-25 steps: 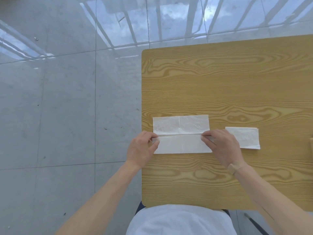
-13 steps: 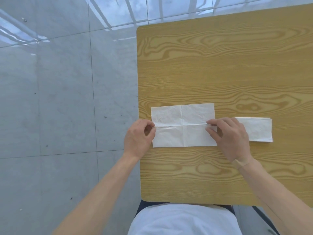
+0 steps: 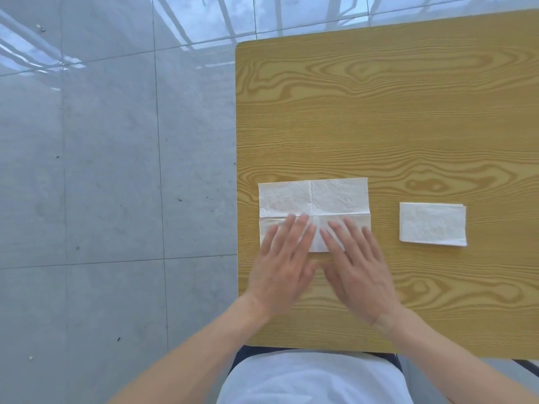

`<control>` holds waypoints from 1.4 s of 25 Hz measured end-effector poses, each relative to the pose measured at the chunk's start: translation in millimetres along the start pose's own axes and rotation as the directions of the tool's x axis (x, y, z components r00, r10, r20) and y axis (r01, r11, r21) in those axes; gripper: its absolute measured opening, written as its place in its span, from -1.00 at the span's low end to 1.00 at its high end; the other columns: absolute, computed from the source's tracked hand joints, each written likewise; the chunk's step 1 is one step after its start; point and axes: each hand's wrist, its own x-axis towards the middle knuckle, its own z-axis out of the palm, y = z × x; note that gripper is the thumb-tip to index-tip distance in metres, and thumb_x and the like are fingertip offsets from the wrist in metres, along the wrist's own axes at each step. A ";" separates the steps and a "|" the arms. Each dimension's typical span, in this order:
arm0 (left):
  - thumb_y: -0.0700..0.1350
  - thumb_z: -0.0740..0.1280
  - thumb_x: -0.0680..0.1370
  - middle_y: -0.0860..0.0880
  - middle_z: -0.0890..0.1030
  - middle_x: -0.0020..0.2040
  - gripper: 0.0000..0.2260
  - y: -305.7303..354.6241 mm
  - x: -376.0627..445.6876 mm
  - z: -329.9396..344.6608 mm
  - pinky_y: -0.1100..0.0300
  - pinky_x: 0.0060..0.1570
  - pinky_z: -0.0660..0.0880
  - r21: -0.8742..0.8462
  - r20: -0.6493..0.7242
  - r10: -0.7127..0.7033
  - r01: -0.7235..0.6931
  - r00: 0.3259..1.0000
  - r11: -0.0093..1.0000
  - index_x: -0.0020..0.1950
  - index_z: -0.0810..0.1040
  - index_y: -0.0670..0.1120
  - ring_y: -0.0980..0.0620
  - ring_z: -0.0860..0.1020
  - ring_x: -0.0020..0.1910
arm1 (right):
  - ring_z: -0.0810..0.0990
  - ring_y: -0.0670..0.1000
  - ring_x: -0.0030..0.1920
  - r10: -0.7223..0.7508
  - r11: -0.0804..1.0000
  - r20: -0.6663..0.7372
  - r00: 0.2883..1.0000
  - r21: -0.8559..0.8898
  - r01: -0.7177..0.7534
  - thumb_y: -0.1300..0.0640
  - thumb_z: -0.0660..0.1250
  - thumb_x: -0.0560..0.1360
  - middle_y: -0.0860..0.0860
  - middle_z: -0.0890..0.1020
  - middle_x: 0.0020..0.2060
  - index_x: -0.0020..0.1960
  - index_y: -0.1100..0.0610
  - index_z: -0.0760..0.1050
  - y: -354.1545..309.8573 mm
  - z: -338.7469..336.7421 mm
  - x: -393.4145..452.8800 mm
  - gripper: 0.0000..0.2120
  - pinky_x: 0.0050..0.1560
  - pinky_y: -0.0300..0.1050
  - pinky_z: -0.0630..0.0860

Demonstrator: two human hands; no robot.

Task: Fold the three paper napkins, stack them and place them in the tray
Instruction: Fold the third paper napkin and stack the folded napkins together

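Note:
A white paper napkin lies spread out near the left edge of the wooden table, with a crease across its middle. My left hand and my right hand rest flat side by side on its near half, fingers spread, gripping nothing. To the right lies a small folded napkin stack, apart from both hands. No tray is in view.
The table's left edge drops to a grey tiled floor. Its near edge is close to my body. Bare wood stretches behind and to the right of the napkins.
Both hands left the ends of the crease and moved inward to lie flat on the napkin's near half. The camera view shifted, showing the folded stack fully.

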 end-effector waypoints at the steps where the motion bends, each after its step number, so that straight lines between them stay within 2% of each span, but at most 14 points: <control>1: 0.11 0.01 0.68 -0.16 0.09 0.61 -0.45 6.7 -7.0 7.6 -0.14 0.52 0.07 0.029 0.071 -0.005 0.003 0.997 1.000 0.58 0.13 -0.19 -0.13 0.03 0.59 | 0.11 0.20 0.57 0.011 1.000 0.069 0.998 -0.028 -0.009 -0.01 0.14 0.62 0.15 0.23 0.55 0.56 0.17 0.16 -4.7 5.3 -8.9 -0.43 0.48 0.29 0.18; 3: 0.19 -0.06 0.67 -0.13 -0.04 0.62 -0.39 11.8 -17.4 19.4 -0.14 0.52 0.01 0.097 0.169 -0.044 0.028 0.985 0.995 0.60 0.01 -0.17 -0.09 -0.05 0.60 | 0.02 0.18 0.59 0.070 0.996 0.165 0.984 -0.073 -0.058 -0.13 0.03 0.63 0.13 0.09 0.59 0.59 0.17 0.05 -9.1 13.8 -21.4 -0.37 0.49 0.32 0.12; 6: 0.24 -0.10 0.66 -0.11 -0.07 0.63 -0.36 9.7 -21.4 24.5 -0.12 0.52 -0.04 0.158 0.211 -0.080 0.046 0.974 0.986 0.60 -0.02 -0.15 -0.06 -0.06 0.60 | -0.02 0.14 0.60 0.122 0.988 0.222 0.967 -0.120 -0.097 -0.22 -0.06 0.63 0.07 0.03 0.61 0.60 0.13 -0.01 -10.1 19.6 -24.9 -0.34 0.52 0.29 0.03; 12: 0.20 -0.08 0.67 -0.09 -0.04 0.63 -0.40 -29.4 -49.9 14.0 -0.17 0.51 0.03 0.163 0.191 -0.158 0.127 0.969 0.978 0.61 -0.03 -0.13 -0.07 -0.02 0.60 | -0.04 0.11 0.60 0.274 0.953 0.183 0.944 -0.185 -0.241 -0.26 -0.13 0.62 0.01 -0.01 0.62 0.60 0.09 -0.04 16.0 14.9 -44.4 -0.33 0.55 0.26 -0.05; 17: 0.19 -0.11 0.67 -0.10 -0.02 0.63 -0.40 -38.6 -54.7 5.7 -0.18 0.50 0.02 0.163 0.186 -0.151 0.121 0.971 0.979 0.60 0.00 -0.15 -0.08 0.00 0.59 | -0.02 0.14 0.60 0.260 0.956 0.153 0.953 -0.182 -0.232 -0.23 -0.06 0.60 0.04 0.03 0.61 0.60 0.10 -0.02 21.6 10.1 -49.7 -0.33 0.53 0.31 -0.01; 19: 0.17 -0.08 0.67 -0.10 0.11 0.61 -0.42 -34.9 -49.8 0.6 -0.14 0.46 0.10 0.157 0.145 -0.169 0.146 0.975 0.977 0.59 0.08 -0.14 -0.08 0.12 0.57 | 0.07 0.18 0.58 0.255 0.959 0.099 0.962 -0.156 -0.238 -0.20 0.01 0.60 0.07 0.15 0.58 0.59 0.09 0.06 19.3 6.9 -44.5 -0.35 0.52 0.35 -0.02; 21: 0.15 -0.02 0.67 -0.05 0.30 0.50 -0.48 -36.0 -38.3 -6.7 -0.06 0.33 0.23 0.093 0.050 -0.208 0.203 0.977 0.975 0.55 0.21 -0.09 -0.07 0.32 0.42 | 0.25 0.24 0.49 0.249 0.963 0.015 0.968 -0.114 -0.246 -0.16 0.10 0.60 0.11 0.36 0.46 0.53 0.09 0.23 20.0 1.3 -32.2 -0.42 0.48 0.37 0.06; 23: 0.14 0.07 0.65 -0.03 0.41 0.32 -0.56 -41.5 -18.7 -15.6 0.02 0.18 0.28 0.015 -0.069 -0.239 0.240 0.969 0.971 0.46 0.33 -0.04 -0.08 0.41 0.24 | 0.37 0.24 0.37 0.236 0.966 -0.081 0.968 -0.087 -0.242 -0.10 0.20 0.59 0.12 0.51 0.31 0.43 0.09 0.40 23.8 -8.1 -10.2 -0.53 0.41 0.30 0.22; 25: 0.10 0.21 0.61 -0.03 0.48 0.23 -0.63 -50.0 3.3 -23.1 0.04 0.11 0.32 -0.009 -0.143 -0.232 0.233 0.962 0.973 0.36 0.43 -0.03 -0.07 0.43 0.16 | 0.40 0.19 0.28 0.228 0.964 -0.156 0.961 -0.100 -0.245 -0.02 0.31 0.55 0.06 0.59 0.20 0.32 0.07 0.51 29.3 -18.6 13.4 -0.63 0.24 0.18 0.34; 27: 0.03 0.36 0.55 -0.04 0.54 0.17 -0.68 -58.2 23.5 -28.7 -0.01 0.08 0.39 -0.006 -0.141 -0.200 0.201 0.970 0.980 0.27 0.54 -0.04 -0.07 0.46 0.15 | 0.41 0.18 0.26 0.223 0.964 -0.141 0.965 -0.116 -0.239 0.03 0.43 0.48 0.03 0.61 0.18 0.26 0.05 0.56 34.7 -26.6 31.9 -0.64 0.14 0.15 0.34; 29: -0.01 0.46 0.49 -0.03 0.58 0.12 -0.71 -63.4 38.7 -33.5 -0.05 0.06 0.44 -0.026 -0.083 -0.185 0.184 0.979 0.983 0.18 0.61 -0.04 -0.10 0.50 0.13 | 0.45 0.22 0.28 0.221 0.969 -0.052 0.974 -0.105 -0.225 0.04 0.49 0.42 0.04 0.62 0.18 0.22 0.05 0.58 39.9 -30.4 43.2 -0.62 0.17 0.18 0.32; 31: -0.02 0.50 0.46 -0.02 0.59 0.06 -0.75 -66.3 45.9 -36.5 -0.03 0.06 0.43 -0.052 -0.037 -0.167 0.165 0.985 0.985 0.10 0.64 -0.04 -0.11 0.53 0.09 | 0.49 0.25 0.26 0.213 0.974 -0.017 0.977 -0.074 -0.213 0.04 0.51 0.41 0.04 0.65 0.13 0.14 0.04 0.63 43.8 -33.3 50.0 -0.69 0.18 0.19 0.32; 35: -0.01 0.51 0.45 0.01 0.59 0.01 -0.80 -69.5 46.3 -38.9 0.01 0.07 0.37 -0.069 -0.017 -0.146 0.144 0.989 0.987 0.00 0.65 -0.04 -0.08 0.52 0.07 | 0.55 0.23 0.13 0.194 0.980 -0.055 0.979 -0.029 -0.196 0.08 0.54 0.39 0.00 0.68 -0.05 -0.02 0.04 0.68 46.3 -37.6 52.9 -0.83 0.07 0.19 0.38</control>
